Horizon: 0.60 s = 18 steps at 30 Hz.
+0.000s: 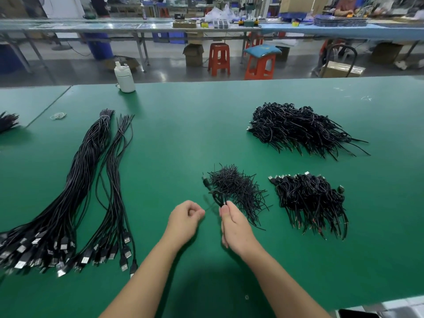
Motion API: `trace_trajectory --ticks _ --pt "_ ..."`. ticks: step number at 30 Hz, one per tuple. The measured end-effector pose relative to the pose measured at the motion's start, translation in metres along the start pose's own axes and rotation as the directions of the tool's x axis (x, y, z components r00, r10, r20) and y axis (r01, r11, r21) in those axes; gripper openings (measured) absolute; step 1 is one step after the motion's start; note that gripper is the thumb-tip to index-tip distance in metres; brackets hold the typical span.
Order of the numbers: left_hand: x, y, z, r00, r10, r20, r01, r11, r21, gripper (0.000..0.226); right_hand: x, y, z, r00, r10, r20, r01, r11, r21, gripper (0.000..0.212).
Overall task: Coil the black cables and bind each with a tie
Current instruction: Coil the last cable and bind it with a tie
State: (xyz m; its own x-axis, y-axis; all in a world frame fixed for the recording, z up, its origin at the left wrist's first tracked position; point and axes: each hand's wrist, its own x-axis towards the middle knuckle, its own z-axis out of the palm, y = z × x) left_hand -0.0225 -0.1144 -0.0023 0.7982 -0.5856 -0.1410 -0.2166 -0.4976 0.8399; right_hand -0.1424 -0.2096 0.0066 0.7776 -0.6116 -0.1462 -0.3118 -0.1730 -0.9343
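A person's right hand (234,223) pinches a small coiled black cable (218,198) above a green-topped worktable (183,138), just in front of a loose heap of thin black wire ties (236,189). The left hand (185,216), fingers curled, pinches a thin tie end (210,208) beside that heap. Straight black USB cables (75,191) lie well left of it.
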Motion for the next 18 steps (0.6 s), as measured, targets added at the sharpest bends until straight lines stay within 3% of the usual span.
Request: trace_trajectory --ticks 1,3,10,14,16,18 --pt "-0.004 0.006 -0.003 0.999 -0.043 0.020 0.046 0.975 -0.219 0.011 -0.002 -0.001 0.001 0.999 -0.029 0.023 0.030 0.999 -0.042 0.014" --pt "-0.013 0.017 -0.007 0.998 -0.023 0.056 0.042 0.934 -0.355 0.013 -0.008 -0.002 0.004 0.994 -0.075 0.083 0.083 0.991 -0.104 0.028" --pt "-0.024 0.026 -0.016 0.999 0.040 0.029 -0.031 0.969 -0.246 0.026 -0.008 -0.009 0.009 0.985 -0.081 0.150 0.095 0.991 -0.092 0.020" --pt "-0.031 0.030 -0.020 0.983 0.091 0.157 -0.054 0.973 -0.223 0.030 -0.006 -0.007 0.011 0.995 -0.062 0.079 0.071 0.992 -0.108 0.024" --pt "-0.033 0.030 -0.018 0.980 0.113 0.161 -0.108 0.993 -0.038 0.023 -0.004 -0.007 0.011 0.999 -0.034 0.027 0.037 0.992 -0.119 0.029" --pt "-0.038 0.031 -0.019 0.971 0.235 0.037 -0.233 0.907 0.350 0.015 -0.001 -0.007 0.010 1.000 0.005 0.020 -0.003 0.992 -0.125 0.033"
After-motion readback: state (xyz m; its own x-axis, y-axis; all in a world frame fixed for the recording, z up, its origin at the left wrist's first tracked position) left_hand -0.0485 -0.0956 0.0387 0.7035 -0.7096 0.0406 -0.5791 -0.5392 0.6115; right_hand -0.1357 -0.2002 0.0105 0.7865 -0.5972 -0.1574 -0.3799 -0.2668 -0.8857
